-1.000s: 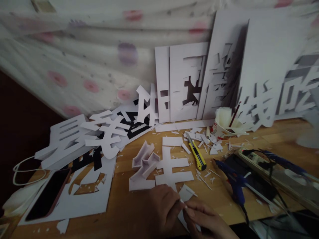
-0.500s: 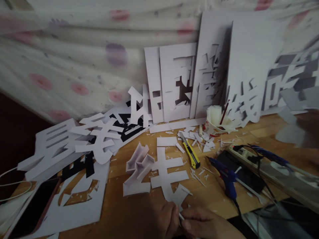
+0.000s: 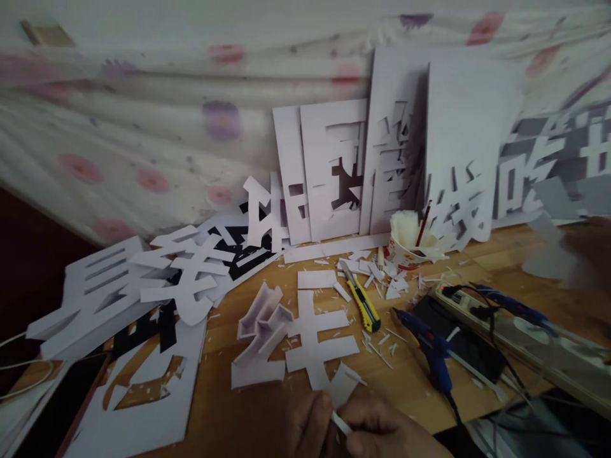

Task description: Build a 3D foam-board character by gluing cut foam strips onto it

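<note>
At the bottom edge my left hand [image 3: 309, 422] and my right hand [image 3: 386, 427] are close together. A short, narrow white strip [image 3: 341, 423] runs between them; the fingers of both are closed on it. Just beyond my hands lies a flat white cut-out character [image 3: 312, 334] of foam board, its lower end partly hidden by my fingers. Touching or nearly touching its left side is a white character part with raised side walls [image 3: 262, 340]. A yellow utility knife [image 3: 363, 300] rests to the right with its blade out, among white scraps [image 3: 377, 264].
A blue glue gun [image 3: 432, 353] lies right of my hands, near a power strip [image 3: 477, 318] with cables. A paper tub [image 3: 408, 245] stands behind. Cut boards [image 3: 334, 172] lean against the curtain. A phone [image 3: 62, 407] is at left. Another person's blurred hand [image 3: 594, 251] shows at right.
The view has tilted up slightly, so the table things sit lower in it. My hands stay together, and more of the white strip shows between them.
</note>
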`<move>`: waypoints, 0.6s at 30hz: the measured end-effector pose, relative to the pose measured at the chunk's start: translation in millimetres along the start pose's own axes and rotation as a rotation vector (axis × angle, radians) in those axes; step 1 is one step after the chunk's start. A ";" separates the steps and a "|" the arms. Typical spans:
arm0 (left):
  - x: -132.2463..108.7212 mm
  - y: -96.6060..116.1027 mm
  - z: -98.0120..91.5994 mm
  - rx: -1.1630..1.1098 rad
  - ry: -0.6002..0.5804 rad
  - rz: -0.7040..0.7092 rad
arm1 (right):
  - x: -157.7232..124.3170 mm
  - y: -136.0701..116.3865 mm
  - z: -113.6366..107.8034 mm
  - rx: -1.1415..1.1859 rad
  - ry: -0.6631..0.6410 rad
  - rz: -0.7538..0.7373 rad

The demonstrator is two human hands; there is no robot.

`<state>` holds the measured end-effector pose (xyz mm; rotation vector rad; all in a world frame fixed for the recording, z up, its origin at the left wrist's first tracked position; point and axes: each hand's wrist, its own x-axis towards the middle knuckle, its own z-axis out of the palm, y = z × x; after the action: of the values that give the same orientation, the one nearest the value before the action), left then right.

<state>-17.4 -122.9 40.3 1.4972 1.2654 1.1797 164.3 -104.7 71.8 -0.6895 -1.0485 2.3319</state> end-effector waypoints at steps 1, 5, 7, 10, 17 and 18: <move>6.2 6.8 1.1 -0.091 -0.014 -0.086 | 1.7 2.4 -0.3 0.043 0.023 -0.034; 35.2 30.9 -4.0 -0.407 -0.020 -0.295 | 4.5 7.4 -3.1 0.176 0.060 -0.191; 46.6 41.5 -14.0 -0.527 0.092 -0.208 | 3.0 6.3 -4.4 0.149 0.063 -0.252; 56.6 58.6 -32.0 -0.520 0.287 0.026 | -0.5 2.5 -4.9 0.069 0.091 -0.275; 78.9 100.4 -45.8 -0.449 0.763 0.324 | -4.5 -1.0 -3.5 -0.030 0.155 -0.240; 85.9 105.0 -46.1 -0.454 0.781 0.358 | -4.7 -0.3 -4.1 -0.047 0.150 -0.237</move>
<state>-35.7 -52.8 163.9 0.9562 1.0904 2.2597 170.4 -105.3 70.8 -0.7051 -1.0578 2.0277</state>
